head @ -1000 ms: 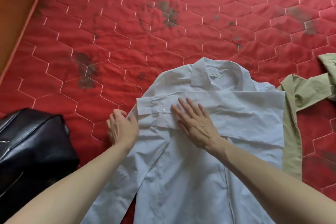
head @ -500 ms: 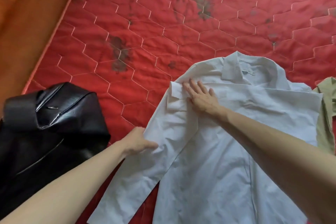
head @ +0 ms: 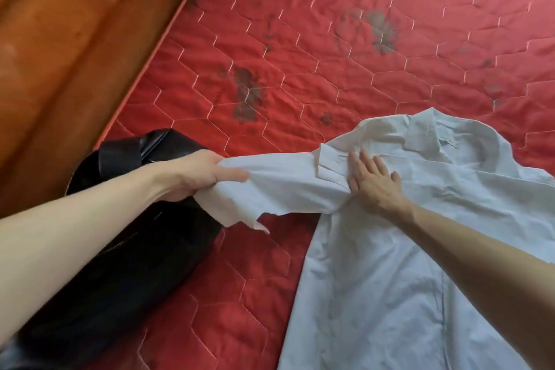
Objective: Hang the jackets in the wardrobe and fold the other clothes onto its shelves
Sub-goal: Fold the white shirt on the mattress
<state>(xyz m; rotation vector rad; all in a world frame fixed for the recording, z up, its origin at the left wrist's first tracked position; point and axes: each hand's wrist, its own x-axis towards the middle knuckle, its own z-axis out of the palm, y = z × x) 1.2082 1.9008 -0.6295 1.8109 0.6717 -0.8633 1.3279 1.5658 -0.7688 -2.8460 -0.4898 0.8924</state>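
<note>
A white button-up cotton shirt lies flat on a red quilted mattress, collar toward the far side, body running down toward the viewer. Its 1 free sleeve is drawn out to the left, so the sleeve's long axis lies roughly crosswise to the body. The left hand grips the sleeve's cuff end, fingers curled round bunched cloth, and is the nearer hand for carrying it across the chest. The right hand presses flat with straight fingers on the shoulder, just beside the cuff of the other sleeve, which is folded across; that press looks like the hinge for the fold. Below the left arm sits a black leather jacket, partly hidden by it. The shirt's hem and right side are cut off by the picture's edge. At left runs an orange-brown wooden bed frame.
</note>
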